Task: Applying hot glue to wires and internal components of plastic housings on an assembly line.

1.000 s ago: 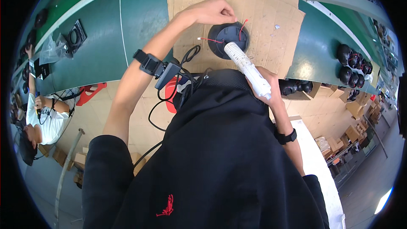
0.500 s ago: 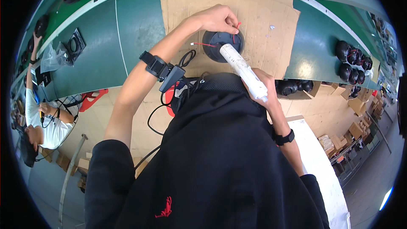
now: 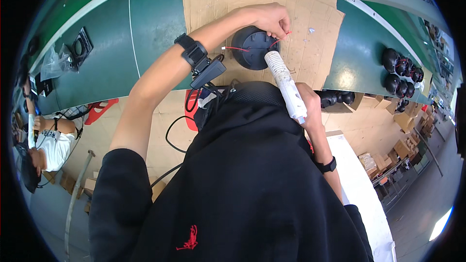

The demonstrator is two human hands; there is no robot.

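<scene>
On a cardboard sheet (image 3: 213, 5) lies a round black plastic housing (image 3: 246, 58), its open inside facing up. My left hand (image 3: 272, 19) reaches over its far side, thumb and fingertips pinching a red wire (image 3: 277, 42) that comes from the housing. Another red wire (image 3: 235, 48) with a small white connector sticks out to the left. My right hand (image 3: 310, 104) grips a white cylindrical tool (image 3: 287, 87), ribbed at its far end. That far end sits over the housing's near right edge; I cannot tell whether they touch.
Clear plastic bag (image 3: 53, 65) and packed black cable (image 3: 81, 46) lie left on the green table (image 3: 160, 43). Several black round housings (image 3: 395, 63) stand at the right; more fill a carton (image 3: 335, 98) below the edge. Another person (image 3: 53, 140) works at far left.
My left hand has moved right, drawing the red wire out toward the right. The white tool has shifted right too, so more of the housing's inside shows.
</scene>
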